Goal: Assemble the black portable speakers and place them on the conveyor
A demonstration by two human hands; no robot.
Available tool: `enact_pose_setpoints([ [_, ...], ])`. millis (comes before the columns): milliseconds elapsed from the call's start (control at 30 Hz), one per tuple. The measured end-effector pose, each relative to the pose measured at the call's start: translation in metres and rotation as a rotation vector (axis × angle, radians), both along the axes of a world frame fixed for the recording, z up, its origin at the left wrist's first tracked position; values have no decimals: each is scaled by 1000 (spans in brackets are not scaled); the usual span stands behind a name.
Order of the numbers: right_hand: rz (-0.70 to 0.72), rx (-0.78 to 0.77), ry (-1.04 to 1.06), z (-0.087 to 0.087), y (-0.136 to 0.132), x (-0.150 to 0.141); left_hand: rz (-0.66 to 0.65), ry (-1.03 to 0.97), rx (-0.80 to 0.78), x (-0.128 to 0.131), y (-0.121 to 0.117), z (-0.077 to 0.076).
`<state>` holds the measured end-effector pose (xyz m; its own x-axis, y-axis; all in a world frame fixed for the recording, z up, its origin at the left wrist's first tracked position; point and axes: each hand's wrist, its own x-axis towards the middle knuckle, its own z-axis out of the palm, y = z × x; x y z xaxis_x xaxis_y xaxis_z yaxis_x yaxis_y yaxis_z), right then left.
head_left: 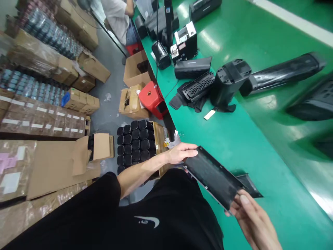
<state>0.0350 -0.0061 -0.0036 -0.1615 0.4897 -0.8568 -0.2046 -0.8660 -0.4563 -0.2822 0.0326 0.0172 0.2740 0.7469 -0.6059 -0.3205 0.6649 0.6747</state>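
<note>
Between my two hands I hold a long black plastic shell [213, 177], its hollow, shiny inner side facing up and small tabs along its edges. My left hand [181, 152] grips the upper left end, thumb over the rim and the other fingers partly hidden beneath. At the lower right end, my right hand [249, 211] pinches the shell with the thumb on one side. Another dark curved piece [249, 185] lies on the green table [231, 139] just beyond the shell, partly hidden by it.
Farther along the table are a black upright housing [230, 83], a slotted black part [199, 86], a black cover [193, 67] and a white-and-black device [184, 41]. A red stool [152, 99] and a carton of black parts [157, 135] stand left. A seated person [119, 21] is beyond.
</note>
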Motion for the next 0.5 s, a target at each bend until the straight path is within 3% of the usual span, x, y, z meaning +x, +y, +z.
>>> enact_pose_setpoints([
  [233, -30, 5, -38, 19, -3, -12, -2, -75, -37, 3, -2, -5],
  [500, -14, 51, -71, 17, -8, -8, -111, -161, -7, 1, -8, -3],
])
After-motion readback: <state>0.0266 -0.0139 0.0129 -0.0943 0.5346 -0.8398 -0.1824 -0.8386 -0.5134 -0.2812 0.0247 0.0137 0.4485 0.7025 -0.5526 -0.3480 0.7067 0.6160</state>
